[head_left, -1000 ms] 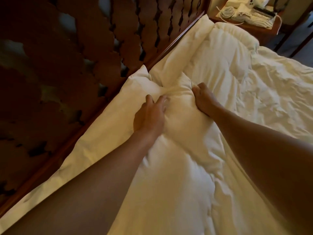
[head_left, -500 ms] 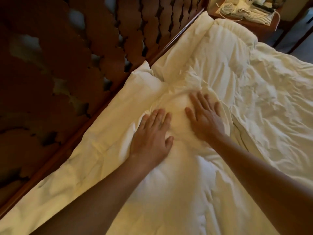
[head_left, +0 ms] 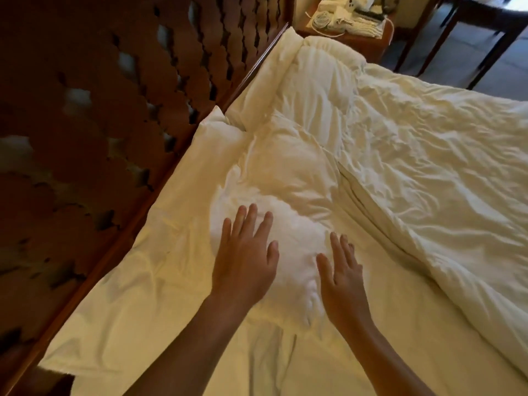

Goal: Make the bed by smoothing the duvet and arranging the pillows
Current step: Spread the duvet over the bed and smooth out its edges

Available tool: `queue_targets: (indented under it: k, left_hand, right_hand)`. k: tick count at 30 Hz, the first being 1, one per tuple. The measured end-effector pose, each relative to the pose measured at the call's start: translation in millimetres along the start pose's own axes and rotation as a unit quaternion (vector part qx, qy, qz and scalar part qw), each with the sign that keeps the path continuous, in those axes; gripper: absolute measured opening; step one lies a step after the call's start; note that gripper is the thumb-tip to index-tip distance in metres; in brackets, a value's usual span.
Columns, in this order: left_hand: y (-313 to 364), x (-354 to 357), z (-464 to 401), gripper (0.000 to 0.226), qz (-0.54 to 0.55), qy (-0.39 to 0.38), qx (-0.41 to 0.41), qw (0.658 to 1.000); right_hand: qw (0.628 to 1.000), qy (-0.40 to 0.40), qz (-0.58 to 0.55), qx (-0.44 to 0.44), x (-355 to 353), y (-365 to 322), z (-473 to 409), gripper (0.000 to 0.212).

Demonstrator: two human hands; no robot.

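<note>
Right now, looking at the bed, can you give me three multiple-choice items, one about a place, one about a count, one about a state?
1. Where is the nightstand?
A. beyond the far end of the headboard
B. under the hands
C. on the duvet

2. How many hands are on the bedding?
A. none
B. one
C. two

3. How are the fingers of the left hand and right hand?
A. curled round a pillow
B. straight and spread
C. pinching a cable

Key: 1 A, it stands at the top of the view past the bed's far corner. 2 C, both hands lie on the white fabric. 3 B, the fingers lie flat and hold nothing.
</note>
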State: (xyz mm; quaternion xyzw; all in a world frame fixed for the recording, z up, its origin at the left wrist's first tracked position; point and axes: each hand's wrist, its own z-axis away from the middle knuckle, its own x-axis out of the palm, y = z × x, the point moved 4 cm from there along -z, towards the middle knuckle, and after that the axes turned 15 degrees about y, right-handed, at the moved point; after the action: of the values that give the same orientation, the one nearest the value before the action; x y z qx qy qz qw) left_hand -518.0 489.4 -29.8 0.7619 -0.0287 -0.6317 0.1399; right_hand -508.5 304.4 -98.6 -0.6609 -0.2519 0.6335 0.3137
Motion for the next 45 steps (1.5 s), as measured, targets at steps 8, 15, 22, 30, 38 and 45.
queue_targets:
  k: [8, 15, 22, 30, 38, 45]
  left_hand:
    - [97, -65, 129, 0.054, 0.223, -0.059, -0.033, 0.973]
    - [193, -110, 220, 0.056, 0.255, -0.129, 0.047, 0.957]
    - [314, -134, 297, 0.039, 0.294, -0.183, 0.136, 0.928]
    - [541, -132, 404, 0.038, 0.343, -0.244, 0.260, 0.869]
    - [755, -101, 517, 0.035, 0.361, -0.319, 0.343, 0.806]
    - [880, -71, 578, 0.036, 0.350, -0.365, 0.405, 0.762]
  right_hand:
    - [0.991, 0.057, -0.086, 0.089, -121, -1, 148, 0.059]
    - [0.969, 0.146, -0.142, 0.138, -245, 19, 234, 0.053]
    - [0.941, 0.238, -0.147, 0.193, -374, 75, 315, 0.057]
    - [0.867, 0.367, -0.153, 0.301, -545, 199, 436, 0.047]
    - [0.789, 0.484, -0.137, 0.352, -724, 324, 519, 0.047]
    - [0.730, 0.544, -0.134, 0.391, -798, 398, 552, 0.047]
